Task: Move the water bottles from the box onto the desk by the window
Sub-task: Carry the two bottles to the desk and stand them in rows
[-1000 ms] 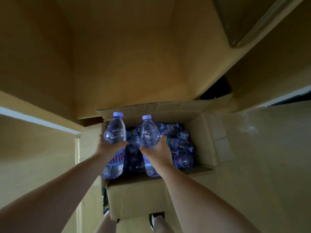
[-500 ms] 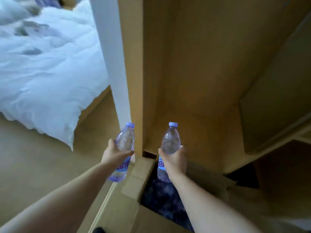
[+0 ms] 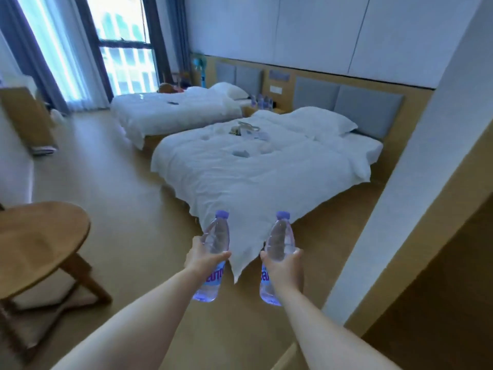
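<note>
1. Two white beds fill the room: the near bed [image 3: 261, 166] spreads from centre toward 2 o'clock, the far bed [image 3: 176, 110] lies beyond it at 11 o'clock, just short of the window [image 3: 122, 46]
2. At 9 o'clock stands a round wooden table [image 3: 40, 236], and above it near 10 o'clock a wooden piece [image 3: 26, 116] against the left wall, possibly the desk, though too little shows to tell
3. The left hand [image 3: 204, 256] wraps its fingers round the left bottle [image 3: 213, 260] at mid-body, cap pointing to 12 o'clock
4. The right hand [image 3: 284, 265] grips the right bottle [image 3: 277, 260] the same way; the two bottles are apart, side by side at 6 o'clock, over the floor before the near bed's corner
5. Held upright and out in front, one per hand, they look set for carrying, so the walk toward the window at 11 o'clock appears to be the step in hand
6. Small bottles [image 3: 262, 101] sit between the headboards at 1 o'clock
7. The box is out of view
</note>
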Demonstrator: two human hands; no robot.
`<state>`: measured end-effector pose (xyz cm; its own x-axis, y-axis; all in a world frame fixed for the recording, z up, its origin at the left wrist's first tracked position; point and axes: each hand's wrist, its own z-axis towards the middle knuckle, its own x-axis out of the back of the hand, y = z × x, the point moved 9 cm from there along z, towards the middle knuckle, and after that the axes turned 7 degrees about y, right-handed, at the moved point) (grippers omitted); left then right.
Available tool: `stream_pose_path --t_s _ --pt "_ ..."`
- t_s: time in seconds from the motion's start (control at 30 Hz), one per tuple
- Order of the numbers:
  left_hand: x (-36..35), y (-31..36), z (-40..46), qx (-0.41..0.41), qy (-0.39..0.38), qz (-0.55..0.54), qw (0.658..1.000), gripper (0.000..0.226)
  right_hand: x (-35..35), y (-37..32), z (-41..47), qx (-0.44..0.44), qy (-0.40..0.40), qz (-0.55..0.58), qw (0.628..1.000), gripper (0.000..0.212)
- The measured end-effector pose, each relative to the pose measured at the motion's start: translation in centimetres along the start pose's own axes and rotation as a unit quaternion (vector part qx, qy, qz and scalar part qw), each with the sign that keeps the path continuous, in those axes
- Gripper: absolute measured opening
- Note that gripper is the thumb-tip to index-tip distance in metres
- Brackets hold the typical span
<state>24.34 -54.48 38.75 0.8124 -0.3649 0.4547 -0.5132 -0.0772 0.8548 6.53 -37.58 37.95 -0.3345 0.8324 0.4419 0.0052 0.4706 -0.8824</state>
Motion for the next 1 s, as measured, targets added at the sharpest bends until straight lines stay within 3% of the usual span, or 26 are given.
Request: stream_pose_path --t_s 0.33,0.67,1.0 --pt "18.2 -1.3 11.3 0.041 0.144 -0.094 0.984 0.063 -20.2 -14.3 -3.0 0.087 -0.108 -0.003 0.990 0.060" --pt "25.2 -3.3 24.3 0.088 0.226 -0.059 0.968 0.068 -37.6 -21.7 1.3 0.138 -0.198 -0.022 0.970 0.066" --pt "31.0 0.2 44.3 0.139 0.337 -0.057 0.929 0.070 -55.9 -35.2 12.6 0.213 -0.245 -0.045 0.945 0.073"
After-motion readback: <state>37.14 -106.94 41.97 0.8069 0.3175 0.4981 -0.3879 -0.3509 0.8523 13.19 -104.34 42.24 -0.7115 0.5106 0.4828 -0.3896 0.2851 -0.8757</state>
